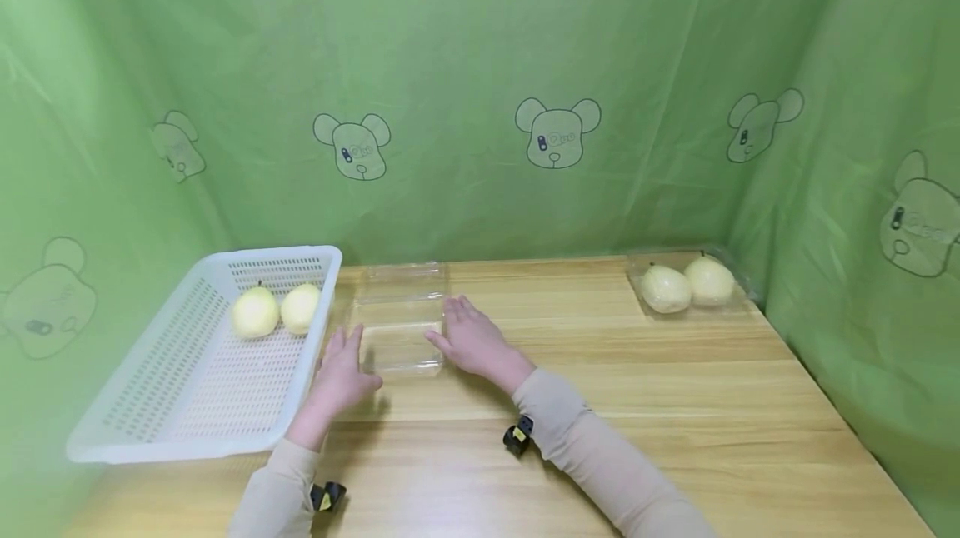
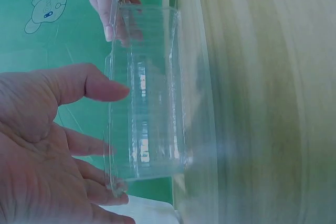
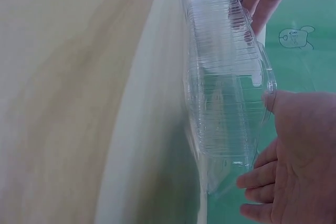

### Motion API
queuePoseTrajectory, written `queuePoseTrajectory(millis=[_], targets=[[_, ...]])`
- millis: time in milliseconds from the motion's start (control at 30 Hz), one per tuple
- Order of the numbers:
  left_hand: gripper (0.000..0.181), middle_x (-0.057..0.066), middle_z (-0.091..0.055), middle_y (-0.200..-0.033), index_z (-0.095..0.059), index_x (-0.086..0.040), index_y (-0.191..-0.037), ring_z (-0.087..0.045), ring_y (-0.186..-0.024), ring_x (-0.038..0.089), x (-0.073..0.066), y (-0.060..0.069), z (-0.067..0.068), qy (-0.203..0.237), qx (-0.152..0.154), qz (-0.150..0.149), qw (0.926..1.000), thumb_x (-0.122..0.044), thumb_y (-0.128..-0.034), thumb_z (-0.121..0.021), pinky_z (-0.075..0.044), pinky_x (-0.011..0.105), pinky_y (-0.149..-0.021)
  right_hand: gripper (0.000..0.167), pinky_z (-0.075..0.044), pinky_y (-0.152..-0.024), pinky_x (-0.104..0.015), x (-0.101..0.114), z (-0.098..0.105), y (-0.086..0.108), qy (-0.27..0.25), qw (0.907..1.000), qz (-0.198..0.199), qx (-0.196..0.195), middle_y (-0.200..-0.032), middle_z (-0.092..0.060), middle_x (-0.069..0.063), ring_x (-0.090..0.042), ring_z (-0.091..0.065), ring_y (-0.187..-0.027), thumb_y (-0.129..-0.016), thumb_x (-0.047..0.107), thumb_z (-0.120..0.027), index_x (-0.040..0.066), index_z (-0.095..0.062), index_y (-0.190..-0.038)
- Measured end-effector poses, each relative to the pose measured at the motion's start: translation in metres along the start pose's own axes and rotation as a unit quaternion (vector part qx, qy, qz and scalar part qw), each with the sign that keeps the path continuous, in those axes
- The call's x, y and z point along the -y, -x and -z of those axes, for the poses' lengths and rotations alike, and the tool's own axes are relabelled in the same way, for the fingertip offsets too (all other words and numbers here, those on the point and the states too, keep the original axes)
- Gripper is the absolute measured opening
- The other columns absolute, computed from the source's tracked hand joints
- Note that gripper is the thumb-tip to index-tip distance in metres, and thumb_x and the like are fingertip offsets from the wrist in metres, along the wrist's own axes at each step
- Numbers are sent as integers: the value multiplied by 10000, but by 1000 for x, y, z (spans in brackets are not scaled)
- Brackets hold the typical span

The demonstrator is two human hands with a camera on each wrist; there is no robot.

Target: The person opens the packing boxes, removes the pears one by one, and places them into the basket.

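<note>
**Clear Container Positioned Between Both Hands**

The clear plastic container (image 1: 401, 346) rests on the worktop (image 1: 675, 405), between the left hand (image 1: 342, 380) and the right hand (image 1: 474, 342). In the head view, bright crosswise ridges divide it into a far and a near section. The right wrist view shows what the head view does not: closely spaced ribs along thin, transparent walls. The left wrist view shows a narrow projecting rim.

Left hand: fingers (image 2: 105, 192) extended, thumb spread apart, fingertips at the rim. Right hand: fingers extended, thumb spread, its tip at the rim. Contact pressure cannot be determined.

Left of the container stands a white plastic basket (image 1: 335, 271), rectangular, with perforated walls and floor. It holds two rounded, pale yellow fruits (image 1: 256, 313). At the far right, a second clear container (image 1: 675, 258) holds two similar fruits (image 1: 709, 281). Only the head view shows the fruits. The worktop is wood-grained; behind it hangs a creased green curtain (image 1: 450, 213) printed with bear-head outlines.
</note>
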State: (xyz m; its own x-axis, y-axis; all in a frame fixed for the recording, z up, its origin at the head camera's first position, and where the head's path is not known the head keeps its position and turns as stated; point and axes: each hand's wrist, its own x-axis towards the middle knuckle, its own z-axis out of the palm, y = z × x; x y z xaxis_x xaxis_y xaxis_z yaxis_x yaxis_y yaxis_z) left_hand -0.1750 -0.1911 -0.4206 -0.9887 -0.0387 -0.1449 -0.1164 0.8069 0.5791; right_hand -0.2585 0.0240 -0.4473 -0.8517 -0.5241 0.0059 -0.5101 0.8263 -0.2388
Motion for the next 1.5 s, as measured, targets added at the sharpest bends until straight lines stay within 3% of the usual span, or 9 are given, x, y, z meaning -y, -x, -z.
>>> queuePoseTrajectory(millis=[267, 500, 933, 1267, 1500], targets=[[958, 337, 27, -1580, -163, 7, -1537, 24, -1473, 491, -8, 3, 0, -169, -161, 47, 9997, -169, -777, -718, -78, 680, -1158, 766, -173, -1246, -433, 3, 3, 3, -174, 9998, -66, -47, -1595, -214, -208, -359, -190, -1497, -1017, 533, -287, -40, -201, -1517], [933, 331, -2, -1585, -158, -25, -1546, 29, -1477, 483, -16, 6, 2, -69, -166, -69, 9998, -193, -802, -695, -42, 677, -1167, 758, -195, -1238, -454, -14, 8, 16, -230, 9993, -38, -286, -1593, -229, -189, -376, -213, -1486, -1012, 542, -296, -14, -220, -1523], [878, 289, -99, -1598, -205, -69, -1547, 7, -1485, 474, -38, 2, 7, 148, -245, -438, 9986, -229, -823, -674, 14, 693, -1158, 722, -186, -1227, -487, -63, 30, 45, -324, 9968, -286, -671, -1577, -267, -211, -408, -241, -1468, -1015, 513, -337, 21, -227, -1532], [740, 247, -261, -1573, -275, -51, -1523, -157, -1473, 460, -66, -7, 7, 416, -379, -903, 9943, -371, -932, -585, -125, 622, -1197, 675, -244, -1196, -545, -111, 55, 67, -342, 9909, -713, -1093, -1543, -331, -241, -436, -310, -1427, -1015, 444, -411, 18, -268, -1518], [684, 197, -317, -1566, -318, -68, -1510, -268, -1455, 407, -82, -14, 3, 1164, -400, -1011, 9872, -422, -967, -538, -224, 579, -1194, 643, -300, -1162, -569, -140, 67, 81, -281, 9853, -799, -1485, -1499, -401, -249, -453, -392, -1369, -1017, 445, -410, 19, -331, -1492]])
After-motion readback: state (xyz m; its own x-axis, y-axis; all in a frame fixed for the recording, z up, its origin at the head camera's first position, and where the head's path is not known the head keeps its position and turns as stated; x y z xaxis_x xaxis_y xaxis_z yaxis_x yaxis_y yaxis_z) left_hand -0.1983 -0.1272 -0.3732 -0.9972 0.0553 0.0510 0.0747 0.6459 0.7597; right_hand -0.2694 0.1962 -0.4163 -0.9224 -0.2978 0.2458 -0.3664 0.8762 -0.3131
